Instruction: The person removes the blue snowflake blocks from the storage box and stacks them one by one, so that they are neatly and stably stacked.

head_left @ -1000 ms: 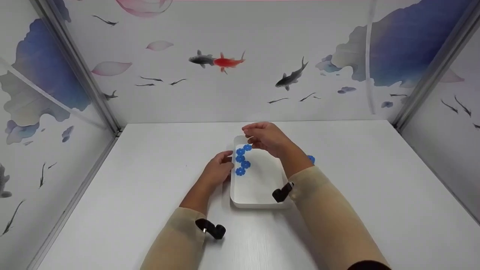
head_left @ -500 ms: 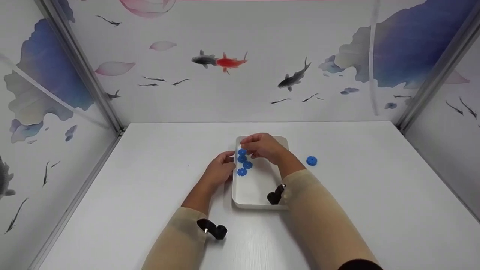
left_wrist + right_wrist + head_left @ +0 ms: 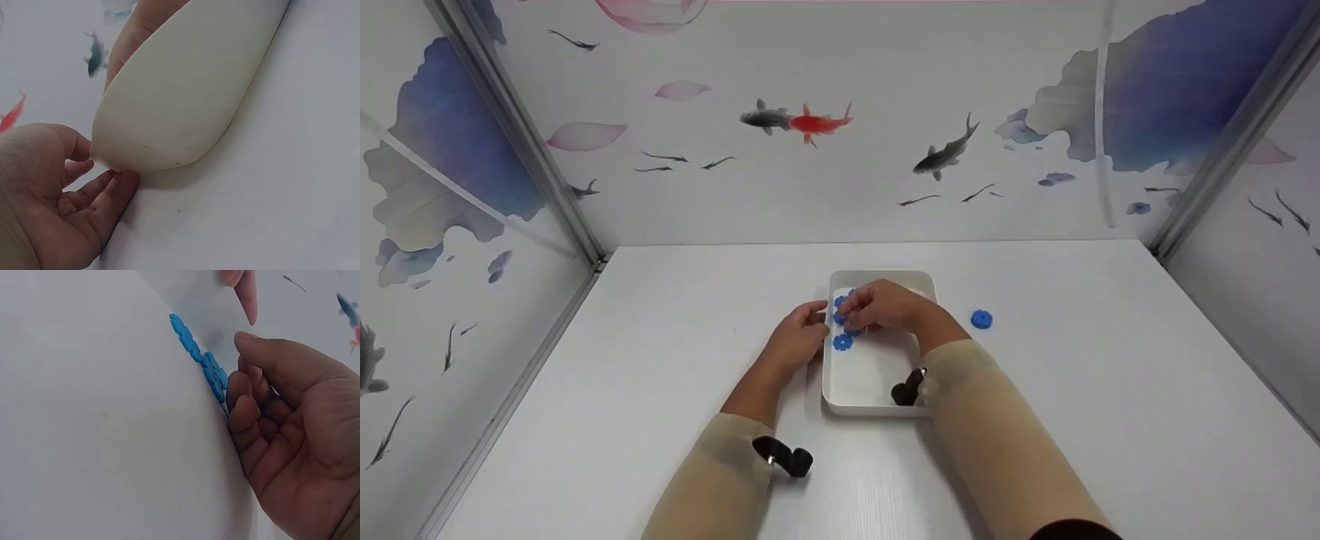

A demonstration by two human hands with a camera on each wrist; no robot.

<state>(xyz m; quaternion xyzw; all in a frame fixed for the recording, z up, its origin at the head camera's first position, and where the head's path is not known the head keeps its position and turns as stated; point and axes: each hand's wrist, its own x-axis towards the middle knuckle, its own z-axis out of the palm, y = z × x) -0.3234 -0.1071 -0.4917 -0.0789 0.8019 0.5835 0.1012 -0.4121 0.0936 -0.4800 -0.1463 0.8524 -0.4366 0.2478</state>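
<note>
A white rectangular tray [image 3: 877, 382] lies on the table with several blue flower-shaped plastic discs [image 3: 842, 343] in an uneven row along its left side. My left hand [image 3: 796, 341] holds the tray's left wall; in the left wrist view its fingertips meet the rim and the bottom edge. My right hand [image 3: 885, 306] is inside the tray over the row, fingers loosely curled, hiding part of it. In the right wrist view its fingertips are right at the blue discs [image 3: 185, 337], thumb apart and nothing visible between.
To the right of the tray sits another blue disc piece [image 3: 982, 319], thicker looking, on the white table [image 3: 1072, 390]. Painted panels with fish enclose the back and both sides. A black wrist camera [image 3: 909, 388] on the right sleeve hangs over the tray's near right corner.
My right hand has come from the far end of the tray toward me and down over the row of discs. The left hand keeps its place at the tray's side.
</note>
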